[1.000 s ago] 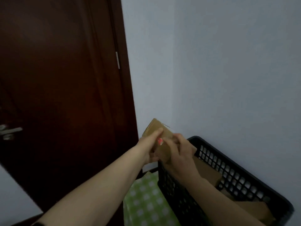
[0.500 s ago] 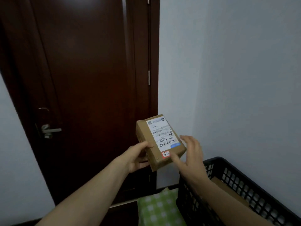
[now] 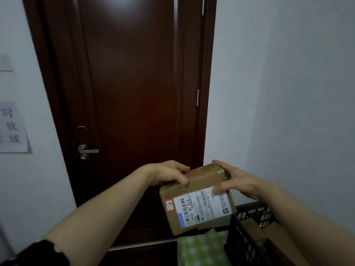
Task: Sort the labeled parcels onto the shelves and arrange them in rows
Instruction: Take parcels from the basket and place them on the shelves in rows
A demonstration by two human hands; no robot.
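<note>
Two grips now | left hand [image 3: 169, 175], right hand [image 3: 240, 182] on parcel [image 3: 203, 177] | label [image 3: 203, 208] rotated

We get one view: head-worn, wide-angle, facing the dark door [image 3: 130, 93], tilted slightly down, close above the left hand [image 3: 167, 174] and right hand [image 3: 240, 182].

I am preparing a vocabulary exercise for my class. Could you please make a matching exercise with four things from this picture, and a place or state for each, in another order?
Things:
1. parcel
2. black basket
3. door handle
4. paper notice

Places or states:
a. on the left wall
b. gripped by the left hand and the right hand
c. bottom right, holding cardboard boxes
d. on the brown door

Pairs: 1-b; 2-c; 3-d; 4-a
</note>
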